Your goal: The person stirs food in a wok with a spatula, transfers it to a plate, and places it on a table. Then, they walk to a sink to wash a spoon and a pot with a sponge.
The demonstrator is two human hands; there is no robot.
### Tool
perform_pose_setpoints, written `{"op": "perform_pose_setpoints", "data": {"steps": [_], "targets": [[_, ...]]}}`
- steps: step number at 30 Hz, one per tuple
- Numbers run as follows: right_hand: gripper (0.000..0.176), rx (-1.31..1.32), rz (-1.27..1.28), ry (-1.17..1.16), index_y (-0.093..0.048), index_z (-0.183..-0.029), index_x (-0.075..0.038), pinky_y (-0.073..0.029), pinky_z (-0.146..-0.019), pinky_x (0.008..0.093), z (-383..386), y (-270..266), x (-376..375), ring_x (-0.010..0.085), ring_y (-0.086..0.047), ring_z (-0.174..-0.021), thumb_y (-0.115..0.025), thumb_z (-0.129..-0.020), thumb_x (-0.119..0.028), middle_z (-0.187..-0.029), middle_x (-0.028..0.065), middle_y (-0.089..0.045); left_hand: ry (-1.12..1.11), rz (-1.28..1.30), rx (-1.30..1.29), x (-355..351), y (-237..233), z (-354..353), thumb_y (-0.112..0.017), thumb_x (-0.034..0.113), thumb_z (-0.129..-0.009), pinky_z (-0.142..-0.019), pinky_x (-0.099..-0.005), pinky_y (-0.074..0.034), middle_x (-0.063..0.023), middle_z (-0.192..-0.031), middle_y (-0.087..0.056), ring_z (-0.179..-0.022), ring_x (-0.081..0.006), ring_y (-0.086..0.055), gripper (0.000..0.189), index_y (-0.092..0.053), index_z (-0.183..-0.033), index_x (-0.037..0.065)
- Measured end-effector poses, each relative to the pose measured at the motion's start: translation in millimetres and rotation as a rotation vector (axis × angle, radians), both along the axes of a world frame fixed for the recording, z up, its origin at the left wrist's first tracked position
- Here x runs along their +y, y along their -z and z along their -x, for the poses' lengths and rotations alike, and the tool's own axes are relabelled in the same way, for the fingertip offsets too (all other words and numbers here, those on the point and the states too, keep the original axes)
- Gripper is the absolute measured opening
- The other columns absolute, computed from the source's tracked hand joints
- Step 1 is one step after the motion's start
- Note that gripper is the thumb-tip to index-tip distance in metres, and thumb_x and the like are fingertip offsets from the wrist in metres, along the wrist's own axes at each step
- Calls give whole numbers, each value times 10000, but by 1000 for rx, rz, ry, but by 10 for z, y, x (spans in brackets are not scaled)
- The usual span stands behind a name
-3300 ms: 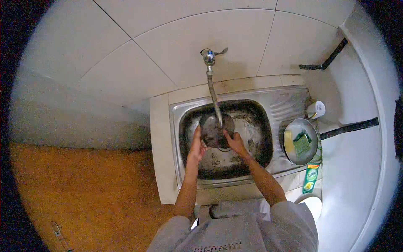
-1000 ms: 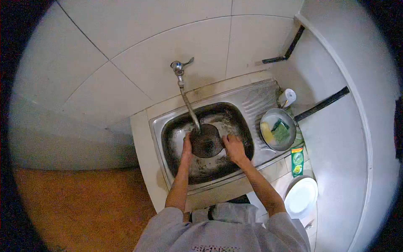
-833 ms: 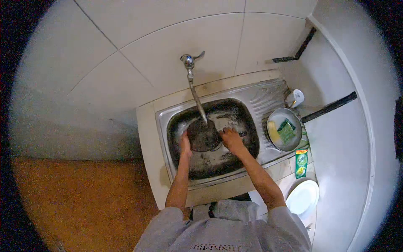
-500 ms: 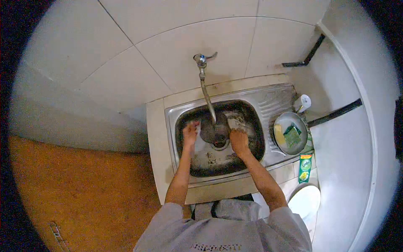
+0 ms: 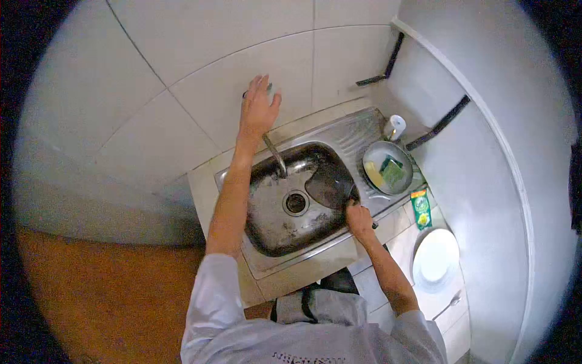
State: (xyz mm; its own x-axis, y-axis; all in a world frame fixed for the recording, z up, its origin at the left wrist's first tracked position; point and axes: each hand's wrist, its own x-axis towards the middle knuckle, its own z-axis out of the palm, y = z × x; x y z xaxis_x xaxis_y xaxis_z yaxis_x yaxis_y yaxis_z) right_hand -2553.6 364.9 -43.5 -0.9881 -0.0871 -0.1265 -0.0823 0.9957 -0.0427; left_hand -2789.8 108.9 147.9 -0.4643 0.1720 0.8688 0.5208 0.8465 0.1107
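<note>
My left hand (image 5: 259, 112) is raised to the wall at the tap, its fingers stretched out and apart, covering most of the tap body. Below it the tap's spout (image 5: 274, 155) curves down over the sink (image 5: 276, 239). My right hand (image 5: 360, 219) is closed round the handle of a dark frying pan (image 5: 330, 185) at the sink's right front rim. The black end of that handle pokes out past my fist. The pan's round body is tilted inside the basin, to the right of the drain (image 5: 296, 203).
On the ribbed drainboard (image 5: 351, 136) stands a grey bowl (image 5: 388, 182) holding a green scouring pad and a yellow piece. Behind it is a white cup (image 5: 395, 126). A green packet (image 5: 421, 209), a white plate (image 5: 436, 258) and a spoon (image 5: 454, 299) lie along the right-hand counter.
My left hand has risen from the basin to the tap. My right hand has shifted toward the right front rim with the pan, uncovering the drain. The view has turned.
</note>
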Motion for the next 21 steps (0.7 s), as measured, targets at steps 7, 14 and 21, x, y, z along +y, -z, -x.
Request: {"op": "perform_pose_setpoints", "data": {"steps": [7, 14, 21], "targets": [[272, 211, 246, 163, -470, -982, 30, -493, -613, 479, -339, -314, -187, 403, -602, -682, -559, -777, -124, -834, 231, -600, -64, 283, -543, 50, 105, 530, -543, 275, -836, -783, -464, -467, -211, -973, -601, -892, -373, -587, 337, -596, -1017, -4], [171, 120, 369, 363, -571, -847, 10, -495, -621, 477, -465, -479, -162, 402, -606, -727, -553, -778, -146, -782, 231, -604, -157, 179, -433, 46, 139, 133, -592, 299, -815, -694, -421, -490, -151, -786, -643, -762, -335, -620, 224, -692, -869, 106], [178, 117, 415, 300, -570, -819, 14, -482, -642, 490, -459, -208, -137, 412, -596, -713, -579, -783, -160, -737, 246, -593, -37, 98, -385, -188, 99, -87, -598, 294, -815, -646, -404, -494, -124, -769, -653, -702, -317, -622, 189, -707, -865, 147]]}}
